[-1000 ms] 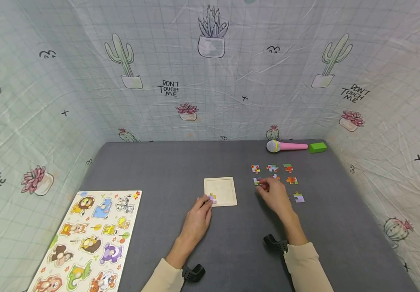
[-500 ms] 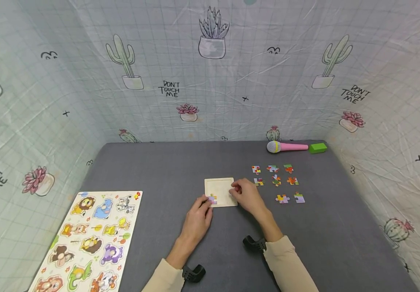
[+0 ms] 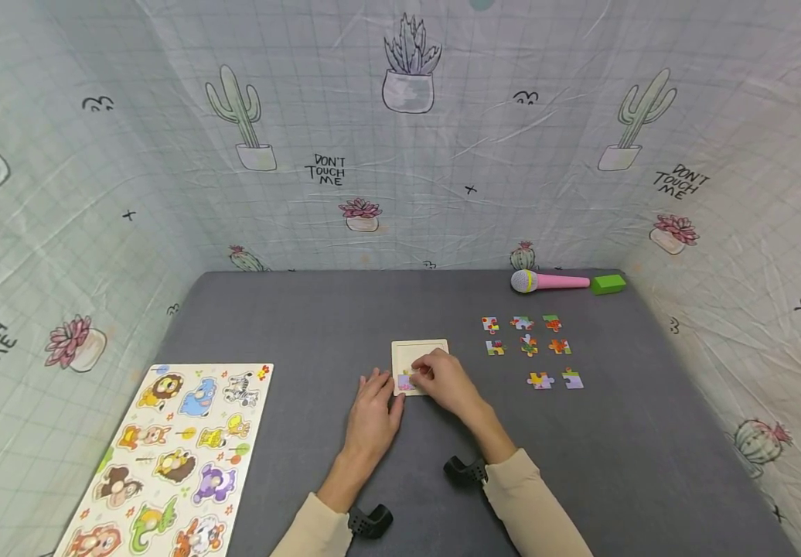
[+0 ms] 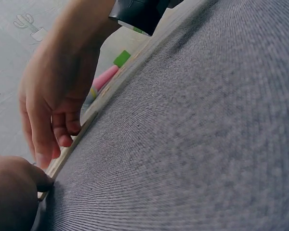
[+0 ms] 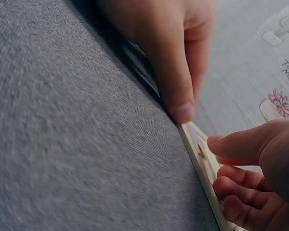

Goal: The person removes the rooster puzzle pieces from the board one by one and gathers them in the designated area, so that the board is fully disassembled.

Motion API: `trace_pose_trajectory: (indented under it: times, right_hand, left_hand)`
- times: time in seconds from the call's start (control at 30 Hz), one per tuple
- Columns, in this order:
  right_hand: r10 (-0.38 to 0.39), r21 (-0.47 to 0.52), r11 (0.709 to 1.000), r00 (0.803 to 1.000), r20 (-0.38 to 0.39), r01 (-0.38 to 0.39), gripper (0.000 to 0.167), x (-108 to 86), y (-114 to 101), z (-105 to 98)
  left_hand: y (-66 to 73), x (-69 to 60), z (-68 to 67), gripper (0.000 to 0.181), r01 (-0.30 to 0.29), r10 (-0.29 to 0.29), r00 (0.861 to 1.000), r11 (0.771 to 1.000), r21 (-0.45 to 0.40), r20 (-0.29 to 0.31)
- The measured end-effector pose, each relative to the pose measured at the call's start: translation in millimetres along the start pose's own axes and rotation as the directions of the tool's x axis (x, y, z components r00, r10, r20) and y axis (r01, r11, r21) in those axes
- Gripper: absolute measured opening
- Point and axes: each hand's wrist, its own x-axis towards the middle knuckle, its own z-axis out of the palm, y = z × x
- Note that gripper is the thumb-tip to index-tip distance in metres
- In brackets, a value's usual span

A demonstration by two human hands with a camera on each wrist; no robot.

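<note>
A small square wooden puzzle tray [image 3: 420, 346] lies in front of me in the head view, with a lilac puzzle piece [image 3: 404, 382] in its near left corner. My left hand [image 3: 373, 414] rests at that corner, fingers fairly straight along the left side; in the right wrist view its thumb [image 5: 183, 111] touches the tray edge. Over the tray, my right hand [image 3: 448, 383] has thumb and fingertips together beside the lilac piece, pinching a small puzzle piece mostly hidden by the fingers. The right wrist view shows these right fingers [image 5: 231, 183] bent just above the tray.
Several loose puzzle pieces [image 3: 529, 345] lie in rows to the right. A pink toy microphone [image 3: 560, 281] and a green block [image 3: 608, 285] are at the back right. A large animal puzzle board [image 3: 185, 456] lies at the left. Patterned cloth hangs around the table [image 3: 317, 325].
My right hand has moved left from the loose pieces to the tray, over its near part. The left fingers have drawn back off the lilac piece to the tray's left edge.
</note>
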Motion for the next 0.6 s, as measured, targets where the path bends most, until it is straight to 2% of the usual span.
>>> trace_pose_trajectory:
  times: [0.37, 0.6]
  right_hand:
    - [0.035, -0.042, 0.999, 0.998, 0.046, -0.033, 0.018, -2.7, -3.8, 5.3]
    - [0.078, -0.035, 0.997, 0.991, 0.111, -0.075, 0.014, 0.9, -4.5, 4.2]
  left_hand:
    - [-1.8, 1.7, 2.0, 0.029, -0.031, 0.031, 0.999, 0.999, 0.028, -0.009]
    - [0.3, 1.7, -0.4, 0.029, -0.026, 0.026, 1.000, 0.999, 0.023, -0.007]
